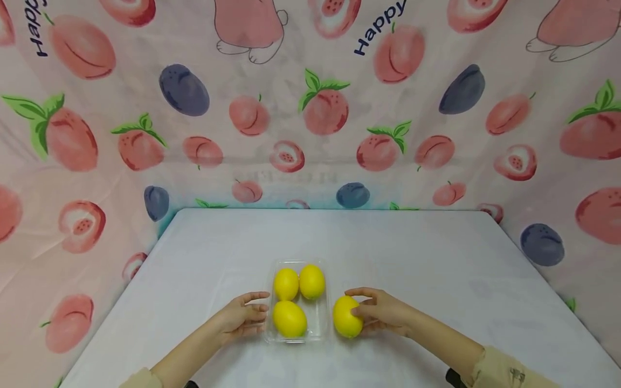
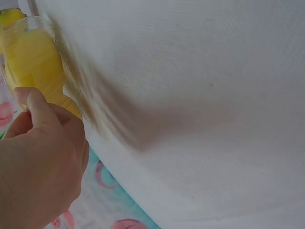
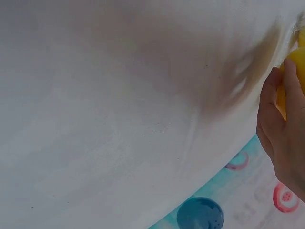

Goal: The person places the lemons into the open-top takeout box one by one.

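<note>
Three lemons sit in a clear plastic container (image 1: 316, 323): one at the back left (image 1: 286, 284), one at the back right (image 1: 312, 281) and one at the front left (image 1: 289, 319). Its front right part holds no fruit. My left hand (image 1: 242, 317) is beside the container's left wall, fingertips right at it and fingers spread. The left wrist view shows the same hand (image 2: 45, 148) close against the clear wall, yellow fruit behind it. Just right of the container, my right hand (image 1: 383, 312) grips a fourth lemon (image 1: 347, 317) between thumb and fingers.
A white table (image 1: 412, 253) spreads around the container. Behind it and at both sides hangs a pink cloth (image 1: 291, 118) printed with peaches and dark blue fruit. Dark objects show beside both forearms at the bottom edge of the head view.
</note>
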Demonstrator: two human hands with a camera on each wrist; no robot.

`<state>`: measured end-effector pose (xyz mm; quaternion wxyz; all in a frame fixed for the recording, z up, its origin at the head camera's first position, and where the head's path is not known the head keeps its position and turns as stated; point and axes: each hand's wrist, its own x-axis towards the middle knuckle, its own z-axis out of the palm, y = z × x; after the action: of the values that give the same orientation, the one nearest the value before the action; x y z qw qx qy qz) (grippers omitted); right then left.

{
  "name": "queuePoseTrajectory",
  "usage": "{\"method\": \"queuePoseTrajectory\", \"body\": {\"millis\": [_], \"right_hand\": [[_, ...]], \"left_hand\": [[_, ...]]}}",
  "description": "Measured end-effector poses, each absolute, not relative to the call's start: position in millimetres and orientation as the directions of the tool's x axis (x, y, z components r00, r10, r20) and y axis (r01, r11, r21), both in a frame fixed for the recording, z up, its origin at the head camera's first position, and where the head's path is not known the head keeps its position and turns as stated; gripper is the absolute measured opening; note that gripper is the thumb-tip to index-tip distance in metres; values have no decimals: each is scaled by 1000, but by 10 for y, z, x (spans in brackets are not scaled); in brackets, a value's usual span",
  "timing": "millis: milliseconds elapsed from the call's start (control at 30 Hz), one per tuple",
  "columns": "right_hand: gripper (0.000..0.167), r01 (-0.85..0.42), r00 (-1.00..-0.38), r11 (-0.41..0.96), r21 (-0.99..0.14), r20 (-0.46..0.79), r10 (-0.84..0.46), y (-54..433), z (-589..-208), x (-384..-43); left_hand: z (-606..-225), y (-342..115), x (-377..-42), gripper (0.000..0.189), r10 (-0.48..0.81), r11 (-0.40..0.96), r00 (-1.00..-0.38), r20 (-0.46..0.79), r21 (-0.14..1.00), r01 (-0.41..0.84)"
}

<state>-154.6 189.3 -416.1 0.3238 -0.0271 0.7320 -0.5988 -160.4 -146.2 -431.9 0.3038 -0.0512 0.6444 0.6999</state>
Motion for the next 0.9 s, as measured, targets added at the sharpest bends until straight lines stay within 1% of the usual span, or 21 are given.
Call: {"method": "queuePoseTrajectory", "body": {"millis": [433, 900], "right_hand": [[59, 318, -811, 325, -891, -433, -394, 1930, -4071, -1646], [57, 232, -839, 339, -912, -364, -403, 1827, -3931, -1711]], "left_hand": [[-4308, -1436, -1635, 53, 360, 11, -816, -452, 877, -481], [-4281, -1412, -1626, 54, 365, -7, -817, -446, 876, -481]]}}
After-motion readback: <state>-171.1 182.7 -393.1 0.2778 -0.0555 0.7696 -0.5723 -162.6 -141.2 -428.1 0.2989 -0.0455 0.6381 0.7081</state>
